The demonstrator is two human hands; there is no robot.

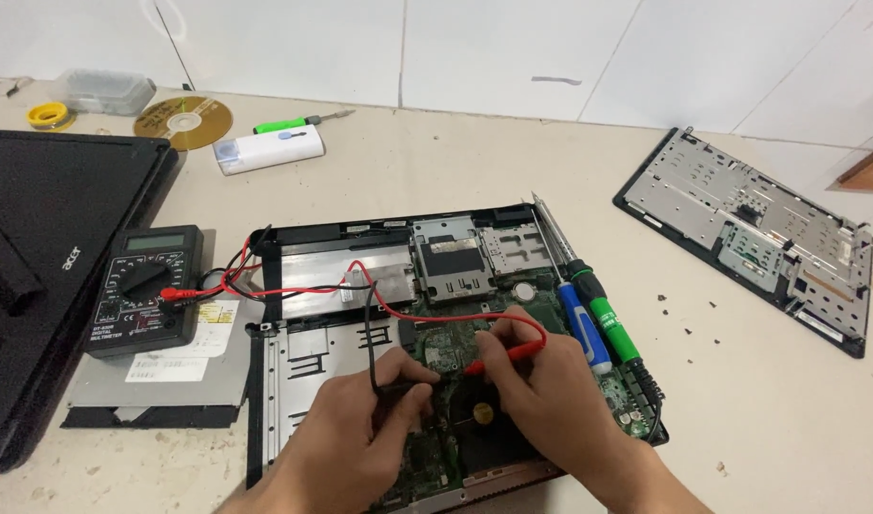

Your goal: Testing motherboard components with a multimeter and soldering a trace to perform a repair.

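An opened laptop base (pixel 294 357) with its green circuit board (pixel 436 357) exposed lies in front of me. My left hand (pixel 356 433) pinches a black test probe (pixel 398 388) down on the board. My right hand (pixel 551 395) holds a red test probe (pixel 503 357), tip on the board near the black one. Red and black leads (pixel 265 286) run left to a black multimeter (pixel 146 290).
Two screwdrivers, blue (pixel 584 328) and green (pixel 613 324), rest on the base's right side. A detached laptop cover (pixel 751 233) lies far right. A black laptop lid (pixel 46 247) sits left, an optical drive (pixel 160 381) beneath the meter. A disc (pixel 182 122), white box (pixel 268 149) and solder roll (pixel 49 116) sit behind.
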